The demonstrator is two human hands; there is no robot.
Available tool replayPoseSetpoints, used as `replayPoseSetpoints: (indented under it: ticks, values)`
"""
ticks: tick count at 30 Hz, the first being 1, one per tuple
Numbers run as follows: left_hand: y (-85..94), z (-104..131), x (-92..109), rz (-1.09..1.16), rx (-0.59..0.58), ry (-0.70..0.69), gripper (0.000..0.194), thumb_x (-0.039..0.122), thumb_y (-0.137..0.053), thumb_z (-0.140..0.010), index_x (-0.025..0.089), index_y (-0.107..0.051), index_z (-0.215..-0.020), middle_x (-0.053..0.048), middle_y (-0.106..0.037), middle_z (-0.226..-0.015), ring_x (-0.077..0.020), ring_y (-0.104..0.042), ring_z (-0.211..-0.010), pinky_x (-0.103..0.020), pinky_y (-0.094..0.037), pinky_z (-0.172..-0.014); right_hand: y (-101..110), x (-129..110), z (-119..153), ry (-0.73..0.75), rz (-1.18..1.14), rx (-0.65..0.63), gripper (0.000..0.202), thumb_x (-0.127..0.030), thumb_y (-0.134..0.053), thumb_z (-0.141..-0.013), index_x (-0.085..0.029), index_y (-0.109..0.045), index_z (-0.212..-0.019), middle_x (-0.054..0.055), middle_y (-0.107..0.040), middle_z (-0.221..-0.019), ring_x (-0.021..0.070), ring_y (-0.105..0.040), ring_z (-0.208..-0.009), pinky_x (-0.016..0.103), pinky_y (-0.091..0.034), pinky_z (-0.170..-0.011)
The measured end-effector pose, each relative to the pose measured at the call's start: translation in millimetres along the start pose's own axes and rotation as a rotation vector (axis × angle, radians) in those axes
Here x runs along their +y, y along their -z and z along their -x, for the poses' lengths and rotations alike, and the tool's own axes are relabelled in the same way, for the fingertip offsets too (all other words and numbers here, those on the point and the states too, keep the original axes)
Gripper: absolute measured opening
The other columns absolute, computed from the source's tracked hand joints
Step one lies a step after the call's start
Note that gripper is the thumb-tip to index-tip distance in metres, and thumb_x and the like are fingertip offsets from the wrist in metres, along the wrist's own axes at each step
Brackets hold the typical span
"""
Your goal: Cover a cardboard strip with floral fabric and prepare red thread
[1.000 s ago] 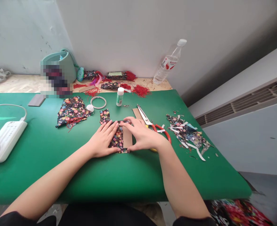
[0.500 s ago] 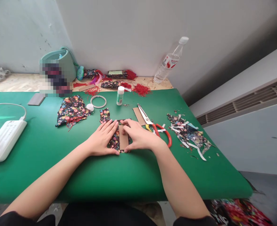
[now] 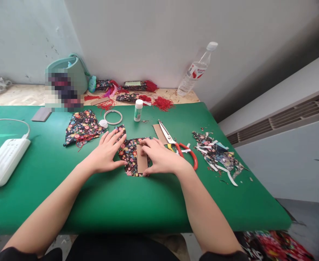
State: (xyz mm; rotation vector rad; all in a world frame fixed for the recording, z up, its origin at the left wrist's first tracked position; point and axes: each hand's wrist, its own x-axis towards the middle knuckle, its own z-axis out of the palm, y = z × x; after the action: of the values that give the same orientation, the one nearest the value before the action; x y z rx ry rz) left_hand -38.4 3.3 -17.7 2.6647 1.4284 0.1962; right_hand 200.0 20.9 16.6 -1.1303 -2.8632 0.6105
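A dark floral fabric piece (image 3: 130, 154) lies flat on the green table, with a narrow brown cardboard piece (image 3: 141, 164) on its right part. The curled fingers and thumb of my right hand (image 3: 160, 156) hold this cardboard against the cloth. My left hand (image 3: 106, 152) is open at the fabric's left side, fingers spread, with the thumb near the cloth's edge. Its fingertips partly cover a smaller floral scrap (image 3: 120, 128). Red-handled scissors (image 3: 179, 146) lie open just right of my right hand, partly over another cardboard piece (image 3: 159, 133).
A glue stick (image 3: 138, 110) stands behind the fabric, near a silver ring (image 3: 113, 117) and its white cap (image 3: 103, 124). Folded floral cloth (image 3: 82, 127) lies left, a power strip (image 3: 8, 159) farther left. Cut scraps (image 3: 216, 152) cover the right; a water bottle (image 3: 194, 72) leans behind.
My left hand has lifted off the fabric and shifted left, uncovering more of the cloth. The right hand stays at the cardboard, almost unmoved.
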Motion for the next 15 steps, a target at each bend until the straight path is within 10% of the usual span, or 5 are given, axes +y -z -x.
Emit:
replayPoseSetpoints:
  ticks: [7, 15]
  values:
    - [3.4, 2, 3, 0.041, 0.0, -0.073, 0.079, 0.058, -0.059, -0.074, 0.015, -0.038, -0.137, -0.018, -0.035, -0.142, -0.0367, -0.024, -0.134, -0.057, -0.016, -0.109, -2, 2, 1, -0.005, 0.018, 0.002, 0.049, -0.045, -0.08, -0.056, -0.017, -0.058, -0.089, 0.016, -0.047, -0.124, 0.0354, -0.041, -0.12, 0.051, -0.037, -0.099]
    - [5.6, -3, -3, 0.084, -0.003, -0.138, 0.017, 0.019, -0.044, -0.089, 0.018, -0.061, -0.09, -0.008, -0.055, -0.098, -0.0209, -0.05, -0.09, -0.037, -0.044, -0.079, 0, 1, 1, -0.011, 0.009, -0.012, 0.044, -0.042, -0.08, -0.057, -0.017, -0.057, -0.085, 0.014, -0.049, -0.12, 0.0347, -0.043, -0.117, 0.051, -0.038, -0.097]
